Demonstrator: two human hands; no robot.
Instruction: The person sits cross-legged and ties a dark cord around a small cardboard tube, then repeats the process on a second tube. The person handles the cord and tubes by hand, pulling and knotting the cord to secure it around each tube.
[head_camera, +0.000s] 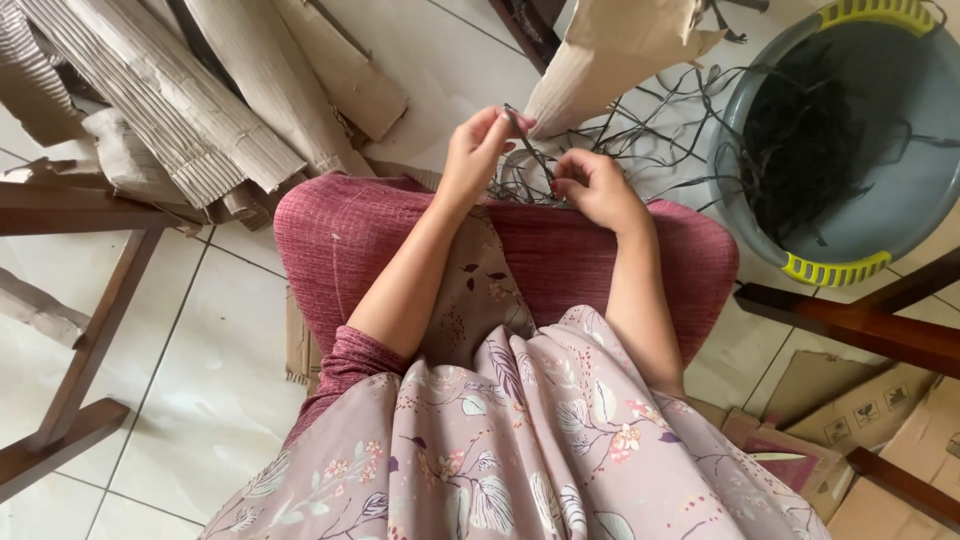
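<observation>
My left hand (478, 148) pinches the upper end of a thin dark strand (528, 150) between thumb and fingers, above my knees. My right hand (594, 188) grips the same strand lower down, close to my lap. A loose tangle of more dark strands (640, 125) trails over the floor from my knees toward a grey basin (905, 205) with yellow-green handles, which holds a dark heap of strands (800, 140). I sit with a red skirt (330, 240) over my knees and a floral cloth (540, 440) over my lap.
Torn corrugated cardboard sheets (200, 90) lie piled at the upper left, and another piece (610, 50) hangs at the top centre. Dark wooden frame legs (85, 330) stand at left and wooden bars (860, 325) at right. Flattened boxes (880, 420) lie at lower right on the white tiled floor.
</observation>
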